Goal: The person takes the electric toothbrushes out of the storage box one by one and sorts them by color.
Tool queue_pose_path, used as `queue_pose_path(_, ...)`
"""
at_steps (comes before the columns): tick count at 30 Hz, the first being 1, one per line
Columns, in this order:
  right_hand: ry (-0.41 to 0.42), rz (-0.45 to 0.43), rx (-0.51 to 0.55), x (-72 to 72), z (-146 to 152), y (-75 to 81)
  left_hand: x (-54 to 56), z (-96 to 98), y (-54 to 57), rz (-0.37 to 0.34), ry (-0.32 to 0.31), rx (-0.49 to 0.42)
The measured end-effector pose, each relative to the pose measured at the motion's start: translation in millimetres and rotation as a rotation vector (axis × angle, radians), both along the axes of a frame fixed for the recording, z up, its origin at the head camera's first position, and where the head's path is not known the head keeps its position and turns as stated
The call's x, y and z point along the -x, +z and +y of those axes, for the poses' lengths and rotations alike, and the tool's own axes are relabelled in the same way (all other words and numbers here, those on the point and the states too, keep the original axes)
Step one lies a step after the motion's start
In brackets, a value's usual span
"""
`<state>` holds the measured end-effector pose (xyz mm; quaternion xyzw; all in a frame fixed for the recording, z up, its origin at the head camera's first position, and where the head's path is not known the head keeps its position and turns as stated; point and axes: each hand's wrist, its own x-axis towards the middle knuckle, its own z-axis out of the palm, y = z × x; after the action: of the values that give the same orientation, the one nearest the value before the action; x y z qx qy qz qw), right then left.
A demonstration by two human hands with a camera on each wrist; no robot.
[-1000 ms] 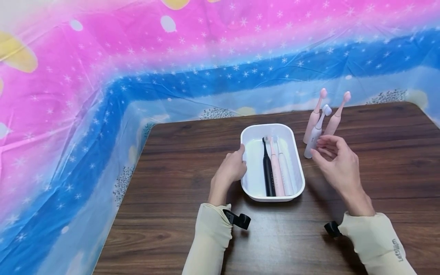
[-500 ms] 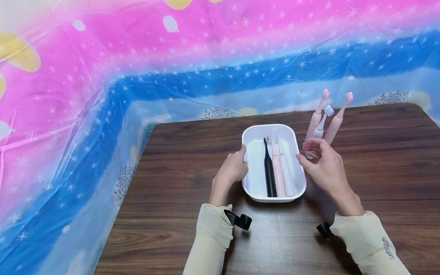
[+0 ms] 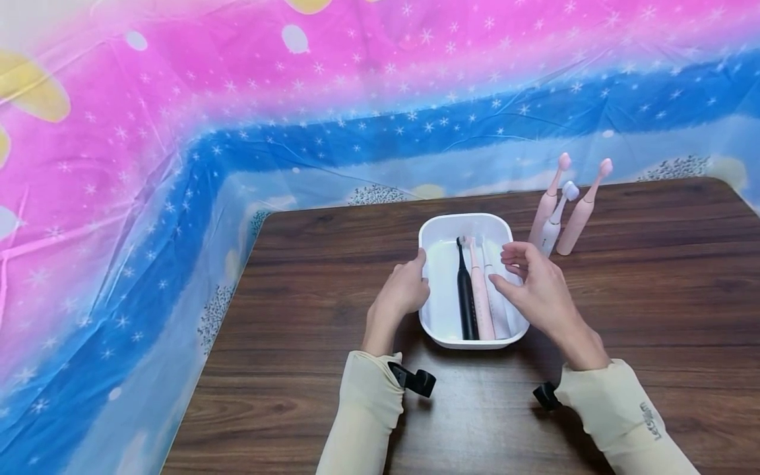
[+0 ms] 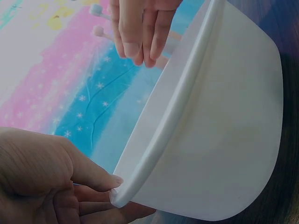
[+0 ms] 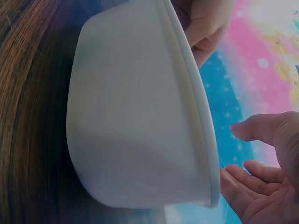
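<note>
Head view: your left hand [image 3: 404,288] is gripping the left rim of the white tray [image 3: 441,310], forearm coming up from below. Your right hand [image 3: 541,290] is hovering over the tray's right rim, wrist angled inward, thumb and fingers parted, holding nothing. The tray is sitting mid-tabletop [image 3: 297,297]; a black toothbrush [image 3: 466,300], a pink toothbrush [image 3: 483,303] and a white toothbrush [image 3: 497,307] are lying side by side in it, the white one partly covered by your right thumb. Two upright pink toothbrushes [image 3: 574,227] and an upright white toothbrush [image 3: 550,234] are standing just beyond your right hand.

Left wrist view: it's showing the grip the head view is partly hiding: your left thumb is pressing inside the rim, fingers curling under it outside. Your right-hand fingers are pointing down past the far rim. Two brush heads [image 4: 97,31] are showing top left.

Right wrist view: the tray's outer wall is blocking the contents. Your right thumb and fingers are leaving a wide gap; can't tell if a fingertip is touching the rim.
</note>
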<state>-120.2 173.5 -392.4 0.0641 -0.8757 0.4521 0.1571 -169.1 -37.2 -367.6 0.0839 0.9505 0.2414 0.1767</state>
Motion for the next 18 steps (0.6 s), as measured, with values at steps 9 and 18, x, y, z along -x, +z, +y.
queue_pose_path(9,0.046,-0.104,-0.005,4.9,-13.7,-3.1,0.5,-0.2,-1.4,-0.002,-0.001,0.006)
queue_pose_path(18,0.096,-0.242,-0.069,9.2,-26.5,-8.5,1.0,0.2,-1.3,0.004,0.001,0.013)
